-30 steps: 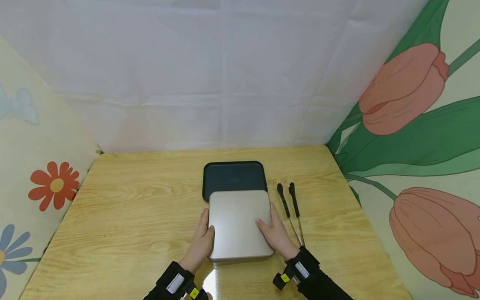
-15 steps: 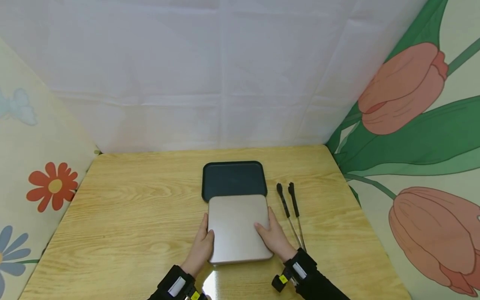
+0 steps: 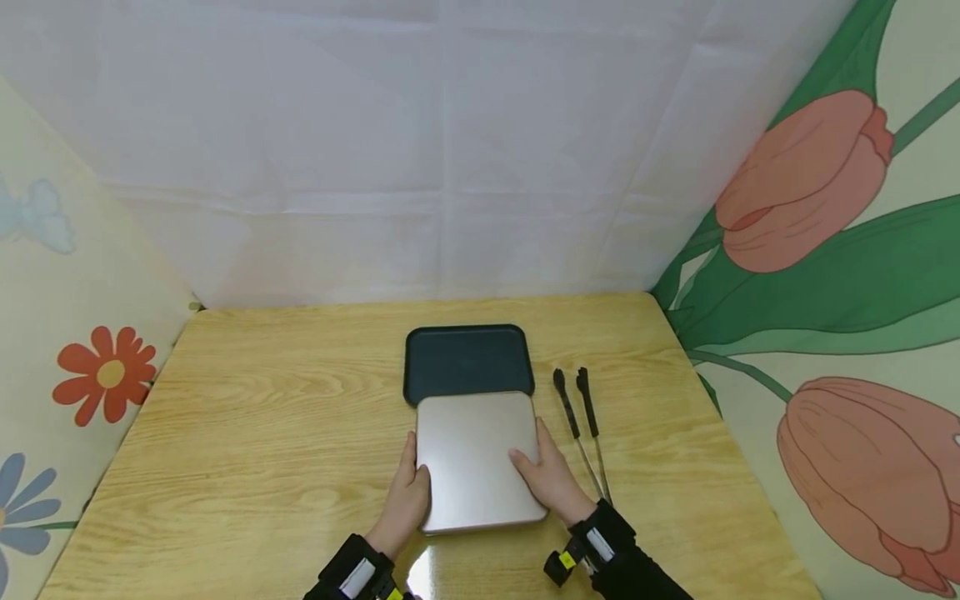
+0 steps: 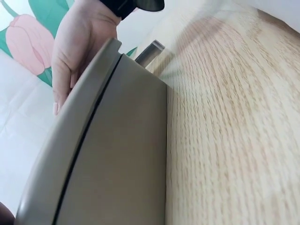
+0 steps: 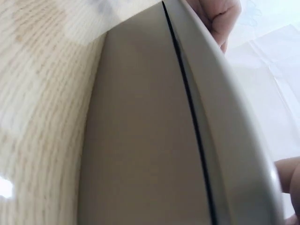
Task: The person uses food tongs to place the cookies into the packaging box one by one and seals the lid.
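Note:
A silver rectangular metal tin (image 3: 480, 462) with its lid on stands on the table in front of the person, its far edge overlapping the tray in the head view. The left hand (image 3: 405, 500) holds its left side, thumb at the lid's edge. On the opposite side the right hand (image 3: 553, 479) grips it, thumb lying on top of the lid. Both wrist views show the tin's side wall (image 4: 126, 140) down against the tabletop, and a dark seam under the lid's rim (image 5: 234, 140). The fingers under the rim are partly hidden.
Behind the tin lies a dark tray (image 3: 468, 362). To its right are metal tongs (image 3: 588, 433) with black ends, partly behind the right wrist. A white cloth (image 3: 442, 150) hangs at the table's back, flowered panels at both sides.
The tin has come slightly nearer the person with both hands, and more of the tray shows behind it. In the last half second it has barely moved.

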`<state>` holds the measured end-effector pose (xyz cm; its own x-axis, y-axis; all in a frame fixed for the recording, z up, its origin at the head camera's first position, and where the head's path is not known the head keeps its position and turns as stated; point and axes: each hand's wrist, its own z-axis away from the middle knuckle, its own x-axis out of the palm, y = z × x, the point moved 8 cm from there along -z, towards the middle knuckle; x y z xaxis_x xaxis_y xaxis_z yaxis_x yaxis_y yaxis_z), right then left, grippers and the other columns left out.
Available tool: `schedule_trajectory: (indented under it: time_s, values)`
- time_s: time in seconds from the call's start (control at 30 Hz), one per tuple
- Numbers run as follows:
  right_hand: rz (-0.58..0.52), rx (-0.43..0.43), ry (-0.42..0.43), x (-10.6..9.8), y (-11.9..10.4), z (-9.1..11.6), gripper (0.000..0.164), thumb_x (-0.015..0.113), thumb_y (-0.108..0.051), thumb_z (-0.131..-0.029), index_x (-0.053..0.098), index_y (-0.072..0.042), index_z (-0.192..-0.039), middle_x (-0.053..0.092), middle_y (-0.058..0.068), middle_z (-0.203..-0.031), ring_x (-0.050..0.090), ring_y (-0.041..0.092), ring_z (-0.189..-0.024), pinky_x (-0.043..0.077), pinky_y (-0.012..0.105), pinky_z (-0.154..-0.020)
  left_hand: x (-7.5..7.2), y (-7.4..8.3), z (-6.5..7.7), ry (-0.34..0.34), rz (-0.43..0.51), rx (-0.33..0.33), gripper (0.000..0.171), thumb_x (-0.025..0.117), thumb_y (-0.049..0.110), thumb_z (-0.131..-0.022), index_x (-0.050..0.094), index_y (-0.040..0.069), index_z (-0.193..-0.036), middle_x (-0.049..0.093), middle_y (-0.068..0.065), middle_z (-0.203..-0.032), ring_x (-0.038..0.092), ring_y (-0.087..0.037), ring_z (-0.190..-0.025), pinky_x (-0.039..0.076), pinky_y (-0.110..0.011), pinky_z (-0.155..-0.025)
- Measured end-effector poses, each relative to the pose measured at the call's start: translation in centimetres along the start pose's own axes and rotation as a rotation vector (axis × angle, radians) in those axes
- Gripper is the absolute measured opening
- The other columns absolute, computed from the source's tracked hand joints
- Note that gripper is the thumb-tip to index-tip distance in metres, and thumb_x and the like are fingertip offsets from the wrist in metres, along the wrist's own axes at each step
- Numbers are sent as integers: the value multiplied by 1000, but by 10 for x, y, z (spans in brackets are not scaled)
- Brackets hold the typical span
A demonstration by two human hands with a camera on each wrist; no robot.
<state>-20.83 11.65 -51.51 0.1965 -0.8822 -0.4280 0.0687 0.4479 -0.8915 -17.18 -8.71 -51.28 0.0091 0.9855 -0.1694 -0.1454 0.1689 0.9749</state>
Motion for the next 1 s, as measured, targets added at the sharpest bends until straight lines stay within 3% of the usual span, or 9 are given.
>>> schedule_trajectory:
  time_s: [0.23,0.47,0.67,1.0]
  values:
    - [11,-34,14,0,-2,-4,65,52,-14,-92,16,6,-142,22,32,-140,26,44,-127,25,55,-97,0,3,0,8,11,5,56,26,-3,-93,-5,-13,-139,-7,-29,-146,-5,-40,-134,3,-51,-104]
    - [19,-31,33,1,-1,-8,56,39,-9,-96,12,8,-141,19,31,-140,20,43,-129,17,54,-102,1,1,-2,5,-20,-3,56,27,-2,-93,-4,-12,-139,-4,-30,-146,-3,-40,-134,4,-51,-104]
    - [53,-57,62,1,-1,-13,53,39,-8,-95,16,12,-139,23,33,-135,23,45,-126,18,55,-100,1,2,-6,2,-43,9,55,26,-2,-93,-4,-13,-138,-4,-30,-146,-3,-40,-134,4,-51,-105]
    - [58,-2,29,3,3,-10,56,36,-12,-97,9,10,-141,15,33,-142,12,46,-130,12,57,-101,3,-1,-5,-9,-20,-2,56,25,-2,-93,-6,-11,-139,-5,-30,-146,-4,-40,-134,3,-51,-105]
